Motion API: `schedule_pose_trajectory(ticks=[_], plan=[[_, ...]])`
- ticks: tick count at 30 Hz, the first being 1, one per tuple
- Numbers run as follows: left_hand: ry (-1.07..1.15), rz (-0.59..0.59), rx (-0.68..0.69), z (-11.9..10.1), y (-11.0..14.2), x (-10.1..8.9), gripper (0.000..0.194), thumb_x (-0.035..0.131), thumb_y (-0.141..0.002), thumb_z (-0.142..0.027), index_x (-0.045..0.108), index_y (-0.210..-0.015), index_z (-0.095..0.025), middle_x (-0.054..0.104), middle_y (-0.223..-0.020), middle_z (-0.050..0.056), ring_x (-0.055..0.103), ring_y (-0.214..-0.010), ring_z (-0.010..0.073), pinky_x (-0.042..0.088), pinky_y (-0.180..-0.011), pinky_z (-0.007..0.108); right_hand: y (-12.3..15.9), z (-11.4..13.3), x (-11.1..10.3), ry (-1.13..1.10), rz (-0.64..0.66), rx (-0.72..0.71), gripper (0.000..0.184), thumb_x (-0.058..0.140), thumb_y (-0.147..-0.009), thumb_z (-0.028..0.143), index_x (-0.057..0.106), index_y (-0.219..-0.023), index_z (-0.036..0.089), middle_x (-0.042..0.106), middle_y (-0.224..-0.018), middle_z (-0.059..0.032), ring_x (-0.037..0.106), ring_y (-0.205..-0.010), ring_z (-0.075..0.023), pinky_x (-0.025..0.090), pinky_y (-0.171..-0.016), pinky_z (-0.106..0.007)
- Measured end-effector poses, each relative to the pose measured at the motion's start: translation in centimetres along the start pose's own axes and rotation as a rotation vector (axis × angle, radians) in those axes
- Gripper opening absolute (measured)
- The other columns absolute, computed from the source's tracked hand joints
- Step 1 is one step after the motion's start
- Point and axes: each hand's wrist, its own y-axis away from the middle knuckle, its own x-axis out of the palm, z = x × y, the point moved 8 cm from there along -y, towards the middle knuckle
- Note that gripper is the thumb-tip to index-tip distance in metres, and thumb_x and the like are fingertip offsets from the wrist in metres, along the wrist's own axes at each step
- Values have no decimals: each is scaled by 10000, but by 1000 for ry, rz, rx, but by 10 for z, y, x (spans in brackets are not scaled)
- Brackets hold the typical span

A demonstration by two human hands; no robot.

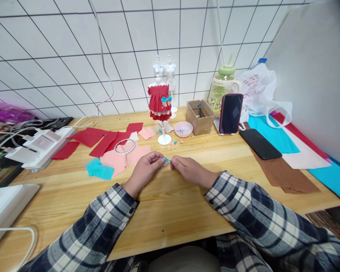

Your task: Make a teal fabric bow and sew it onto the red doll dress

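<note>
My left hand (146,166) and my right hand (187,168) meet over the middle of the wooden table (170,211). The fingertips of both pinch a tiny turquoise piece (166,159) between them. Just behind the hands stands a small mannequin in a red pleated dress (158,102) with a turquoise bow, on a white round stand (164,139). Pink fabric pieces (124,156) with a white ring (125,147) on them lie left of my hands, beside a turquoise scrap (99,169).
Red fabric pieces (99,138) lie at the left, near a white power strip (39,145) with cables. A pink bowl (183,129), cardboard box (200,116), upright phone (231,113), flat phone (260,144), green bottle (223,88) and coloured sheets (289,166) sit at the right.
</note>
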Motion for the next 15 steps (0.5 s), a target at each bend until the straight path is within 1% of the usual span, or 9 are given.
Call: schedule_pose_trajectory(ticks=[6, 10, 15], plan=[[-52, 50, -1, 1, -1, 3, 311, 736, -711, -422, 625, -842, -163, 680, -765, 21, 610, -706, 152, 435, -656, 256, -1, 0, 0, -6, -13, -42, 331, 268, -1005, 361, 508, -838, 206, 545, -759, -6, 504, -736, -152, 371, -729, -277], [-67, 40, 14, -2, 0, 3, 327, 740, -698, -441, 629, -829, -163, 677, -773, 23, 609, -714, 158, 444, -667, 264, -1, 2, 1, 28, -22, -72, 300, 276, -1007, 348, 480, -839, 207, 532, -748, -4, 491, -715, -151, 370, -705, -271], [-70, 37, 11, -2, 0, 4, 334, 749, -688, -449, 633, -823, -166, 677, -773, 18, 612, -707, 155, 450, -668, 263, -2, 2, 2, 74, -23, -78, 273, 292, -1007, 331, 478, -851, 206, 538, -758, -7, 500, -723, -154, 371, -703, -272]])
